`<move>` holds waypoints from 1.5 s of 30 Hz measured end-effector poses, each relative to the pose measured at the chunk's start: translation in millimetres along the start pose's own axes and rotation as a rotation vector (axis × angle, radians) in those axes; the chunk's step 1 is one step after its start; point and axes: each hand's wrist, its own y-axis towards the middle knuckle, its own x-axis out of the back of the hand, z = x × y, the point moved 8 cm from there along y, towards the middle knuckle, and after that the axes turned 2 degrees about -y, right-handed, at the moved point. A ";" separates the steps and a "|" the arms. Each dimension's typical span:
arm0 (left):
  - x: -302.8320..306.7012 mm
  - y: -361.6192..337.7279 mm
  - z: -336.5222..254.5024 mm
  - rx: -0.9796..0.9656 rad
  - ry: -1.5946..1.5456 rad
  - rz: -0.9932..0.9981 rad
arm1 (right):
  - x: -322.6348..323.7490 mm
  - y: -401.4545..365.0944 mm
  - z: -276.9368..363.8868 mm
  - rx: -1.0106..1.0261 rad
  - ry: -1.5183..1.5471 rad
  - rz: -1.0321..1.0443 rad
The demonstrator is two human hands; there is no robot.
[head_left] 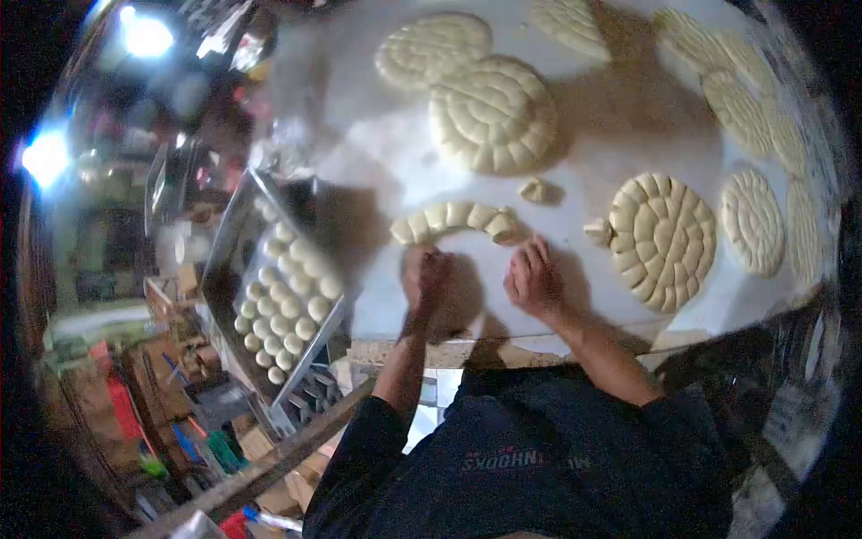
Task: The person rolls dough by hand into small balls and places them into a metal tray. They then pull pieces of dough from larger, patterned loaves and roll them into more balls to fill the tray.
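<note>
A curved strip of pale dough (453, 216), marked into segments, lies on the white work table (359, 135). My left hand (426, 277) is closed in a fist just below the strip's left part; whatever it might hold is hidden. Near the strip's right end, my right hand (535, 278) has its fingers loosely bent and a little apart, with nothing visible in them. A small dough piece (533, 189) sits beyond the strip. To the right is a round, scored dough disc (664, 242) with a small lump (597, 232) at its left edge.
Farther back lie more patterned dough rounds (493, 115), and several others (752, 223) line the right side. A metal tray (226, 235) of dough balls (285, 306) stands at the left. Tools and boxes clutter the lower left, past the table's front edge (377, 350).
</note>
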 end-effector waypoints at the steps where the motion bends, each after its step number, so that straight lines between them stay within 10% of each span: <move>1: -2.6 -24.2 25.3 -0.147 0.337 0.071 | -17.7 -21.3 10.5 0.036 0.054 0.073; 3: -10.9 -52.2 62.4 -0.416 1.032 0.194 | -14.9 -58.5 13.2 0.114 0.128 0.195; 5: 2.1 -57.1 8.5 -0.554 1.006 0.312 | 12.0 -64.3 0.4 0.339 0.118 0.213; 7: 19.5 -62.4 -22.0 -0.677 0.980 0.456 | 34.1 -36.6 -32.3 0.124 -0.019 0.142; 9: 38.3 -39.8 -12.4 -0.841 1.980 0.358 | 38.6 0.6 -40.8 0.021 -0.096 0.079; 10: 29.5 -29.7 -8.7 -0.836 1.985 0.331 | 26.1 11.5 -33.7 0.043 -0.096 0.069; 13: -3.9 17.5 2.5 -0.141 -0.557 0.271 | 2.4 25.3 -18.4 -0.145 -0.099 -0.076; 15: -21.0 -13.7 38.9 -0.160 -0.048 0.349 | -13.7 1.5 -11.8 -0.412 0.001 0.063; 19: -0.9 -110.0 89.7 -0.002 0.252 0.768 | 3.4 -44.9 23.0 -0.126 -0.049 0.203; 22: 60.4 -124.8 -45.1 0.256 0.454 1.116 | 15.0 -66.3 -53.3 -0.504 0.132 0.412; 25: 121.8 -92.0 -186.2 -0.502 0.377 0.734 | 11.9 -90.3 -121.7 -1.096 0.528 0.342; 27: 168.1 -22.8 -203.1 -0.511 0.584 0.667 | 12.7 -7.4 -50.8 -0.952 0.464 0.325; 31: 304.3 155.6 -204.8 -0.676 0.904 -0.117 | -20.6 170.6 149.8 -0.354 0.523 0.227; 35: 339.1 205.0 -160.3 -0.355 0.864 -0.094 | -64.7 286.9 334.3 0.272 0.527 0.056; 39: 349.1 186.5 -176.3 -0.415 0.824 -0.139 | -205.2 321.0 368.0 0.468 0.119 0.456; 45: 353.6 100.1 -242.5 -0.547 0.816 -0.131 | -108.4 274.3 318.6 0.481 0.368 0.180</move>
